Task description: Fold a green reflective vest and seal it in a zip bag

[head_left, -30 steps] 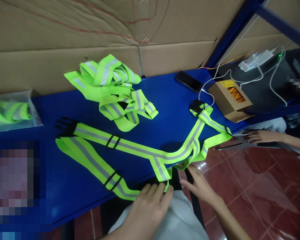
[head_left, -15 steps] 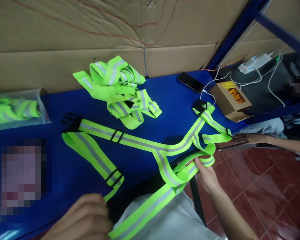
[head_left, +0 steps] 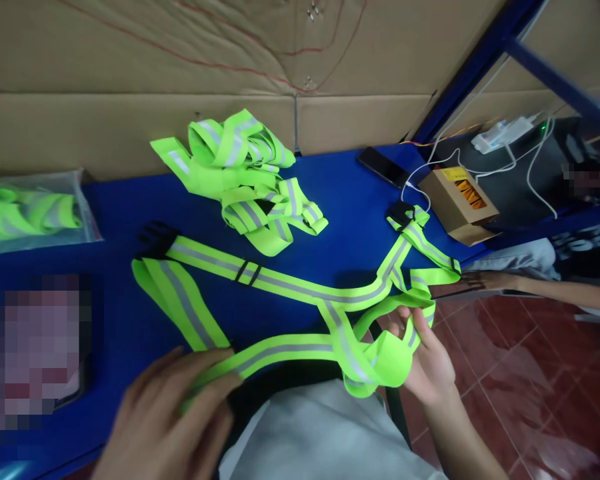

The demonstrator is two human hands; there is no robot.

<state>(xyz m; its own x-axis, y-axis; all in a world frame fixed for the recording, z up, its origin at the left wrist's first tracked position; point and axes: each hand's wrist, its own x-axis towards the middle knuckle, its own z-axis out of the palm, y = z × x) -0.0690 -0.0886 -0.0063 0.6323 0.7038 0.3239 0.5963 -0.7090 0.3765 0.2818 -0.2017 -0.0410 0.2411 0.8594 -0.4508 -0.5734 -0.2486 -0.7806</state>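
A neon-green reflective harness (head_left: 300, 287) of grey-striped straps lies spread over the table's front edge. My left hand (head_left: 173, 407) is closed on one of its straps at the lower left; the fingertips are partly hidden. Loops of the same harness hang round the fingers of my right hand (head_left: 430, 360), which pinches a strap past the table edge. A black buckle (head_left: 157, 240) ends the harness at the left, and another dark buckle piece (head_left: 401, 215) sits at its right end. Behind it rests a tangled heap of similar reflective straps (head_left: 250, 177).
On the blue table (head_left: 325, 200) are a clear bag (head_left: 35, 213) of green straps, a phone (head_left: 383, 167) on a cable, an open cardboard box (head_left: 457, 203) and a blurred-out item (head_left: 37, 353). A power strip (head_left: 505, 133) lies far right. Another person's arm (head_left: 500, 281) reaches in there.
My left hand has moved up and forward, bringing its strap from my lap toward the table edge. My right hand has turned palm upward, with the loops bunched round its fingers.
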